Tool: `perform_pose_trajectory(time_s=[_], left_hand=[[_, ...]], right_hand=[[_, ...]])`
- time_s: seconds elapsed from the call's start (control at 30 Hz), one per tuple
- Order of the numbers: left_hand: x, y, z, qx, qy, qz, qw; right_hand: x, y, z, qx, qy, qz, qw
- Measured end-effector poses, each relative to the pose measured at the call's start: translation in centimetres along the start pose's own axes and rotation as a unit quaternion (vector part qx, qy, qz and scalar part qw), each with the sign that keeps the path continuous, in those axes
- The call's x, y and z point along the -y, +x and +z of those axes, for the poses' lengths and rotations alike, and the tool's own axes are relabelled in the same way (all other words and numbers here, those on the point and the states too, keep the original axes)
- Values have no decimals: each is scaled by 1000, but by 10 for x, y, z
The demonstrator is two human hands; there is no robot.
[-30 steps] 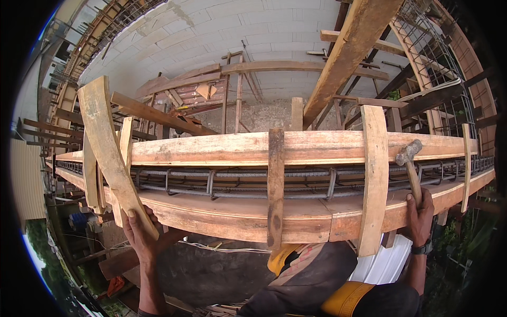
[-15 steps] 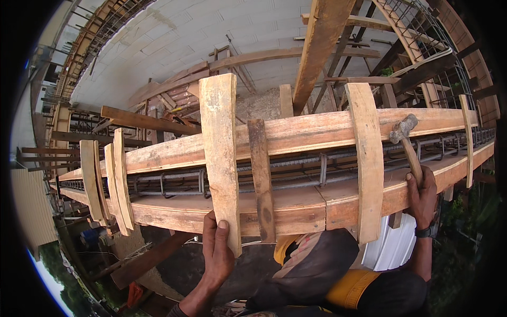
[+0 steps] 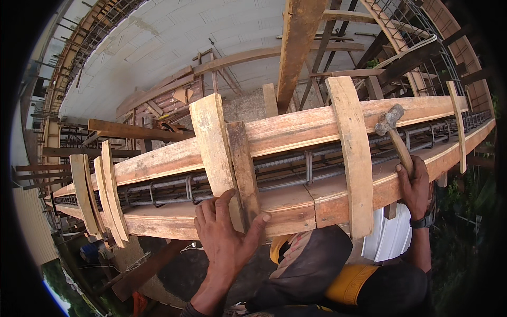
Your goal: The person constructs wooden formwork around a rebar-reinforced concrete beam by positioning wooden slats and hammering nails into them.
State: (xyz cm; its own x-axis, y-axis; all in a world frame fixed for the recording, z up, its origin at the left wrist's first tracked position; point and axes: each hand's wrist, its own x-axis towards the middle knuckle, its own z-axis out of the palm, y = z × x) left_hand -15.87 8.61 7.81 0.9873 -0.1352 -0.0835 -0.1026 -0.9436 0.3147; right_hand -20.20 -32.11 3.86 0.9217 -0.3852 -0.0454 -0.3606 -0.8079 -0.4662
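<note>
My left hand (image 3: 224, 232) has its thumb and fingers spread, pressing on the lower end of a pale wooden board (image 3: 214, 142) and the near side of the formwork. That board lies across the long timber beam form (image 3: 296, 127), right beside a shorter, darker wood strip (image 3: 244, 158). My right hand (image 3: 415, 187) is closed round the handle of a hammer (image 3: 390, 120), whose head is up over the far side board. Between the form's two sides runs a rebar cage (image 3: 309, 166). Another pale crosspiece (image 3: 351, 158) spans the form between my hands.
Several more wood strips (image 3: 108, 195) cross the form at the left, and a thin one (image 3: 457, 127) at the right. A timber post (image 3: 298, 47) rises beyond, before a grey block wall (image 3: 174, 47). My knees (image 3: 311, 253) are bent below the near side.
The pale board has shifted against the dark strip, its top end now lower. My left hand has gone from gripping its end to lying spread over it. The right hand still holds the hammer.
</note>
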Motion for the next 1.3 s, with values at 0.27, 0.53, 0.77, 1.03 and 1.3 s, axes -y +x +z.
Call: perform_pose_trajectory(time_s=[0.27,0.53,0.77,1.03,1.3], left_hand=[[-17,19,18,8,-37,-40,998],[-20,24,19,-2,-109,-94,990],[-15,39,23,-5,-56,-48,997],[-10,34,24,-32,-114,-44,992],[-2,34,26,-48,-194,-72,977]], right_hand=[[-5,3,-1,-25,-24,-45,998],[-6,3,0,-34,-21,-56,998],[-9,0,-1,-26,-15,-40,999],[-8,1,1,-28,-13,-43,999],[-10,0,0,-26,-6,-40,999]])
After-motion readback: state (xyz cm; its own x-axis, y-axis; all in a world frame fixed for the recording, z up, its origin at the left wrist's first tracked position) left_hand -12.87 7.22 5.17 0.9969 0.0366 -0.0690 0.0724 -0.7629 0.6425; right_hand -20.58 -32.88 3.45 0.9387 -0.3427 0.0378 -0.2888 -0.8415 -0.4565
